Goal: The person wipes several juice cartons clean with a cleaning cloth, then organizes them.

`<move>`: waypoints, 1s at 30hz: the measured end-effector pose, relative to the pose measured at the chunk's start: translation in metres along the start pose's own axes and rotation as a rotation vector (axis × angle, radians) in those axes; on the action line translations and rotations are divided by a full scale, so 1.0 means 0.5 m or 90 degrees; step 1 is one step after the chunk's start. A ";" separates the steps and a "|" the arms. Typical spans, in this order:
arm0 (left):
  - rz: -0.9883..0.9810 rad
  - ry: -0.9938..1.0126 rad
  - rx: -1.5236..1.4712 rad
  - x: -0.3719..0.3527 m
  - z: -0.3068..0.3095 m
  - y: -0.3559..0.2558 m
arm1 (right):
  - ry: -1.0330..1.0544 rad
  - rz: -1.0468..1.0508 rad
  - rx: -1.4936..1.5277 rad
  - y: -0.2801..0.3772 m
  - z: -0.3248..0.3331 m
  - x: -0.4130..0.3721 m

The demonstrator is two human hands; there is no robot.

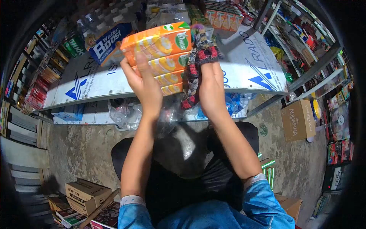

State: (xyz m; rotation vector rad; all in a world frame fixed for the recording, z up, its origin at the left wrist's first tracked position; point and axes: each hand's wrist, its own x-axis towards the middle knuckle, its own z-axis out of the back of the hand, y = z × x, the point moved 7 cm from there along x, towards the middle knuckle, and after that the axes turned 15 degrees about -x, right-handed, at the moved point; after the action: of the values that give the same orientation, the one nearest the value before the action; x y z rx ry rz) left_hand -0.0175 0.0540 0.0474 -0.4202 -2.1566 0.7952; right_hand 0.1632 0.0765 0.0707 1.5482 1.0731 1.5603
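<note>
An orange pack of stacked drink cartons (162, 44) is held up above the front edge of the metal shelf. My left hand (146, 82) grips its left and lower side, thumb across the front. At the pack's right end, my right hand (211, 86) holds a red, grey and black checked cloth (207, 51). The cloth lies against the right side of the cartons and hangs down below them. Part of my right hand's fingers is hidden behind the cloth.
The shelf (248, 68) carries a blue Water Boost box (108, 42), more cartons (225, 17), bottles and cans. Plastic-wrapped items sit on the level below. An Aquafina box (297, 120) stands right, other boxes (87, 194) lower left.
</note>
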 end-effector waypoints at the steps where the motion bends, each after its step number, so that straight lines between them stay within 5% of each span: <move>1: -0.032 -0.024 -0.007 0.006 0.012 -0.005 | 0.004 0.000 -0.002 0.001 -0.004 -0.004; 7: 0.076 -0.137 0.013 0.028 0.078 0.086 | 0.206 0.187 -0.222 0.074 -0.101 -0.024; 10: 0.138 0.216 -0.223 -0.002 0.035 0.124 | 0.179 0.271 -0.355 0.086 -0.160 -0.025; 14: 0.315 0.073 -0.329 -0.018 -0.004 0.021 | 0.153 0.241 -0.318 0.088 -0.183 0.028; 17: 0.424 0.208 -0.830 0.018 -0.035 0.009 | 0.159 0.140 -0.343 0.045 -0.169 0.101; 18: 0.406 0.039 -0.655 0.023 -0.011 0.021 | 0.218 -0.039 -0.331 0.007 -0.152 0.120; 19: 0.422 0.132 -0.771 0.028 -0.013 0.015 | 0.216 -0.039 -0.334 -0.003 -0.154 0.098; 21: 0.418 0.132 -0.825 0.045 -0.032 -0.025 | 0.073 0.278 -0.353 0.043 -0.157 0.012; 23: 0.390 0.184 -0.785 0.041 0.006 0.002 | 0.206 0.462 -0.498 0.093 -0.203 -0.072; 27: 0.265 0.067 -0.460 0.025 0.035 0.038 | 0.068 0.551 -0.471 0.141 -0.218 0.002; 29: 0.230 0.043 -0.392 0.028 0.035 0.035 | 0.098 0.474 -0.432 0.183 -0.202 0.057; 30: 0.352 0.097 -0.606 0.022 0.009 0.033 | 0.160 0.286 -0.438 0.176 -0.189 0.091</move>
State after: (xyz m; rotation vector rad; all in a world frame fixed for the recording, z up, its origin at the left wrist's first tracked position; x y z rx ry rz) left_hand -0.0274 0.0705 0.0404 -1.5437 -2.1678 -0.0745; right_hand 0.0736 0.0714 0.1744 1.1622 0.2276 2.1728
